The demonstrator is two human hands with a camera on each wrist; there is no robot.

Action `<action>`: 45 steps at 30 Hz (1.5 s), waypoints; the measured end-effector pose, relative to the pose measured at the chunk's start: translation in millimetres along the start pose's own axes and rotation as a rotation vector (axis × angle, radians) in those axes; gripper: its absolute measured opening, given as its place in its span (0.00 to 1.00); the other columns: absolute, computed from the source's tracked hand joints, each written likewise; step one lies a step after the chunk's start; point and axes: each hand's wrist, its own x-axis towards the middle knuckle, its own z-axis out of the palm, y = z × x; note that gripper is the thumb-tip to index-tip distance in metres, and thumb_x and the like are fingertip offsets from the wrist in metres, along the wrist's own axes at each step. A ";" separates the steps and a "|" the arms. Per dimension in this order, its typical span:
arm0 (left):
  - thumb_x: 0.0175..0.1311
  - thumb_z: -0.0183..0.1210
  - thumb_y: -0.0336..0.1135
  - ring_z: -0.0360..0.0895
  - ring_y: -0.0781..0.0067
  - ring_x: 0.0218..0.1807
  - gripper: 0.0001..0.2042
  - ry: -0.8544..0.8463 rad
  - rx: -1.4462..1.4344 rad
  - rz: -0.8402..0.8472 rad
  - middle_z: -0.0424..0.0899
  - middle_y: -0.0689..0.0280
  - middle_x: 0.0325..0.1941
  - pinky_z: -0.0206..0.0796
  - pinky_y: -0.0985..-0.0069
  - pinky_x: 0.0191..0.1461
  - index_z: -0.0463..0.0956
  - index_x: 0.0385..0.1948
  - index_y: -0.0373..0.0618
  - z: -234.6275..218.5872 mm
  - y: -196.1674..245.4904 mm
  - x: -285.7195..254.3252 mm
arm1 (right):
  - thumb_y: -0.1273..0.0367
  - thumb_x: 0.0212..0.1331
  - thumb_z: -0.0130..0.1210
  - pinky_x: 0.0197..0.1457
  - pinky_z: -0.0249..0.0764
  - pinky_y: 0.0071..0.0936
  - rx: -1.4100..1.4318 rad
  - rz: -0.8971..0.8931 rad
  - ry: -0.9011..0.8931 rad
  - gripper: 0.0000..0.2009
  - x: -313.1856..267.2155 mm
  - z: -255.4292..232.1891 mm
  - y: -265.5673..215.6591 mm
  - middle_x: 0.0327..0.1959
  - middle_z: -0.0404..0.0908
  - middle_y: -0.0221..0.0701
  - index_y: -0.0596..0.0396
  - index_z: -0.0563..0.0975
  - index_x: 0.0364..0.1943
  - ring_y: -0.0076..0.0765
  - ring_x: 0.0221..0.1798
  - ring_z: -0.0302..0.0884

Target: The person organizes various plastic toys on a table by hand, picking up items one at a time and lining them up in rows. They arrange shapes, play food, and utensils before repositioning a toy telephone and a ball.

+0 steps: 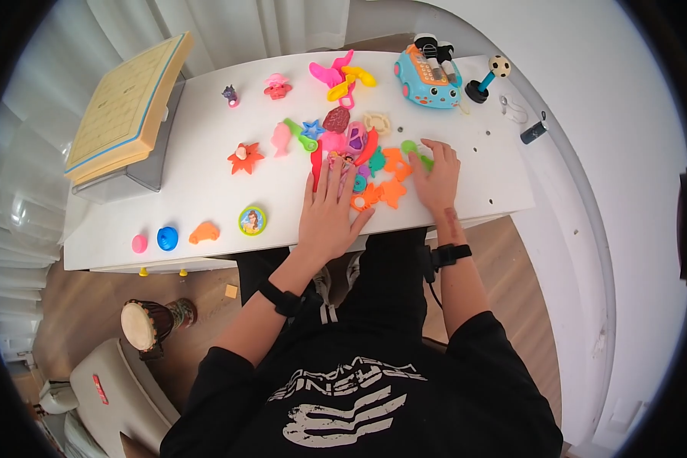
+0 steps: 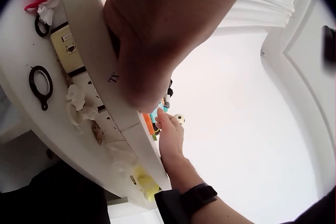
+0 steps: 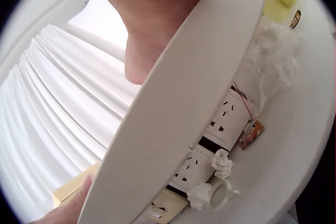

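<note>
My left hand (image 1: pixel 330 210) lies over the near left side of a toy pile, its fingers straight and spread, covering some pieces. Beside its fingers are a red stick-like piece (image 1: pixel 316 169) and several orange cutout shapes (image 1: pixel 391 193). A purple-and-pink toy (image 1: pixel 356 137) and a dark red piece (image 1: pixel 336 119) lie just beyond. At the right of the pile, my right hand (image 1: pixel 437 179) rests on the table with loosely bent fingers, its thumb over a light green piece (image 1: pixel 410 146). The left wrist view shows the right hand (image 2: pixel 170 140) at the table edge.
Along the left front lie a pink cap (image 1: pixel 139 243), a blue piece (image 1: pixel 167 238), an orange car shape (image 1: pixel 204 233) and a round picture lid (image 1: pixel 253 220). A calendar-like board (image 1: pixel 133 103) stands left. A toy telephone (image 1: pixel 427 84) and football figure (image 1: pixel 499 67) stand back right.
</note>
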 end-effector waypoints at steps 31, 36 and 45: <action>0.68 0.62 0.32 0.69 0.66 0.76 0.23 0.141 -0.175 0.053 0.75 0.61 0.72 0.55 0.58 0.74 0.74 0.65 0.43 -19.2 -17.9 -57.6 | 0.60 0.62 0.65 0.74 0.59 0.43 0.117 -0.224 -0.158 0.31 -23.7 -12.0 -44.3 0.70 0.75 0.39 0.51 0.70 0.69 0.44 0.74 0.69; 0.68 0.62 0.32 0.69 0.66 0.75 0.23 0.171 -0.193 0.053 0.76 0.62 0.72 0.57 0.59 0.74 0.74 0.65 0.43 -24.1 -19.2 -55.5 | 0.60 0.61 0.66 0.71 0.61 0.43 0.132 -0.267 -0.153 0.29 -34.3 -11.0 -60.3 0.66 0.77 0.38 0.51 0.73 0.65 0.46 0.70 0.71; 0.67 0.62 0.31 0.69 0.63 0.76 0.25 0.185 -0.151 0.018 0.76 0.60 0.72 0.58 0.60 0.73 0.73 0.66 0.42 -22.6 -19.5 -59.7 | 0.67 0.61 0.66 0.66 0.68 0.40 0.292 -0.457 -0.360 0.21 -94.5 -2.4 -100.2 0.63 0.80 0.32 0.54 0.79 0.59 0.39 0.65 0.76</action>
